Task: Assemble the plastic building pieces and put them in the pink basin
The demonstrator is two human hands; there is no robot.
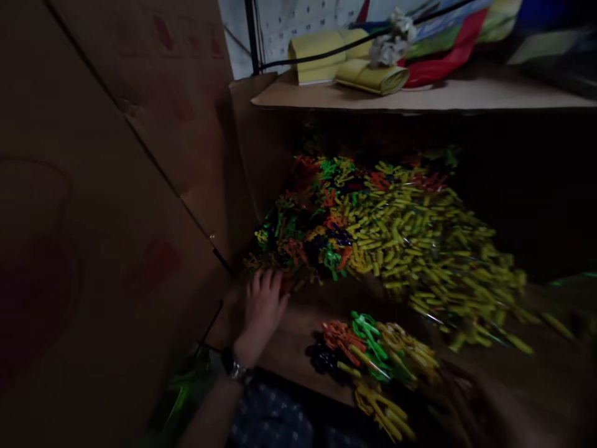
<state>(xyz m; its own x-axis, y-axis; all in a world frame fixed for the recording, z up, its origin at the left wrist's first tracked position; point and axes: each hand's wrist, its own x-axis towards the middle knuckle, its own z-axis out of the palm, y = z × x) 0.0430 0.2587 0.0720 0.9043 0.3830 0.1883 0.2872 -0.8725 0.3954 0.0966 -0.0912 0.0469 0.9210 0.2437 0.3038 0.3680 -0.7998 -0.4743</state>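
Observation:
My left hand, with a watch on the wrist, reaches to the near left edge of a pile of coloured plastic pieces. Its fingers are spread and touch or hover just over the pieces; nothing shows in its grip. Beside that pile lies a large heap of yellow pieces. Nearer to me is a small group of orange, green, dark and yellow pieces. At the lower right my right hand is a dark, smeared shape close to this group, and its fingers cannot be made out.
Tall cardboard stands at the left. Above the heap, a cardboard shelf holds folded yellow packets and a red strip. A black cable crosses in front of the packets. Something green is at the lower left.

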